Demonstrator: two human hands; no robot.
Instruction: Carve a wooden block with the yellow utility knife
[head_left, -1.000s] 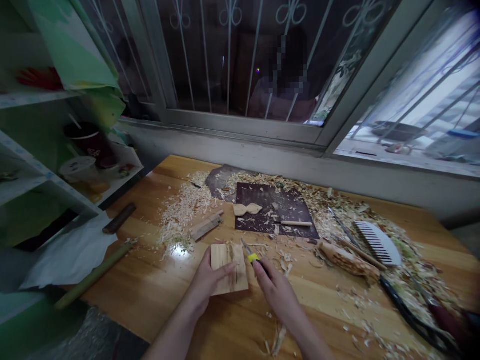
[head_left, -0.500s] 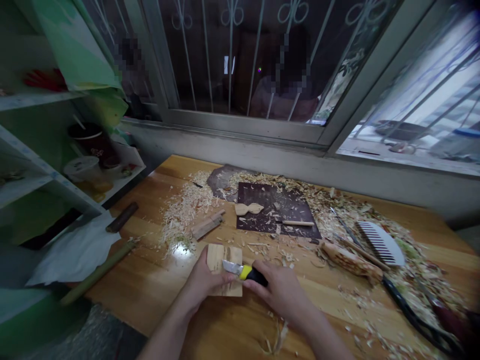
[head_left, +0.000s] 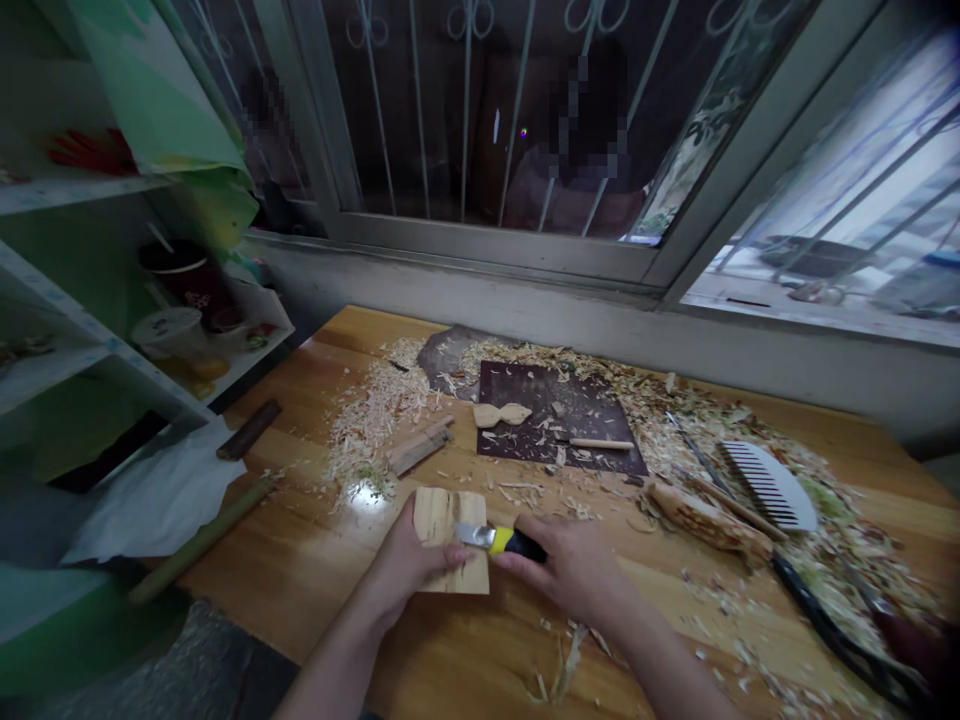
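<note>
My left hand (head_left: 411,556) grips a pale block of wood (head_left: 469,510) by its left side, thumb lying across the face. Dark grain streaks run down the block. In my right hand (head_left: 574,565) is a utility knife (head_left: 510,541) with a yellow collar and black handle, its short blade pointing left over the middle of the block. The blade looks to be on or just above the wood; I cannot tell which. Beyond the hands, a small carved wooden piece with a narrow waist (head_left: 501,414) lies on a dark mat (head_left: 592,400).
Wood shavings (head_left: 375,410) cover the back and right of the table (head_left: 300,560). A thin wooden-handled tool (head_left: 600,444) lies on the mat, a split stick (head_left: 421,446) left of it. At right are a white comb (head_left: 772,487) and a carved-handled tool (head_left: 709,522). Shelves (head_left: 112,345) stand left.
My right hand and the knife have shifted slightly to the right, so the blade tip sits farther right on the block. My left hand keeps its grip. The whole view has moved a little.
</note>
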